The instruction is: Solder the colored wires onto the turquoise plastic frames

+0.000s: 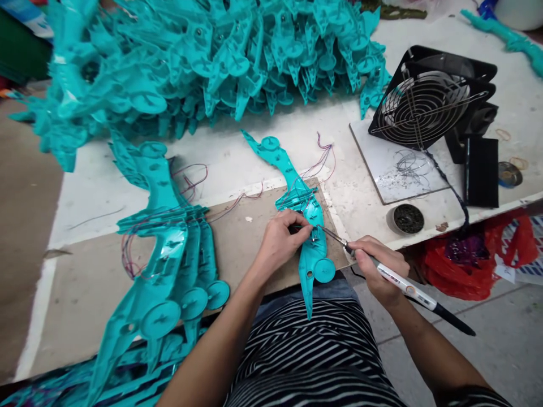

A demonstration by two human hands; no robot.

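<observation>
A long teal plastic shell (297,198) with thin red and purple wires lies across a brown cardboard mat (237,237) at the table's front edge. My left hand (280,240) pinches something thin, hard to make out, against the shell's middle. My right hand (375,268) grips a white soldering iron (399,282) like a pen. The iron's metal tip touches the shell right beside my left fingertips.
A stack of wired teal shells (169,265) lies left of my hands. A big heap of teal shells (203,56) fills the back. A black fan (428,102), a white tile with solder wire (394,169), a round tin (408,219) and a red bag (462,265) are at right.
</observation>
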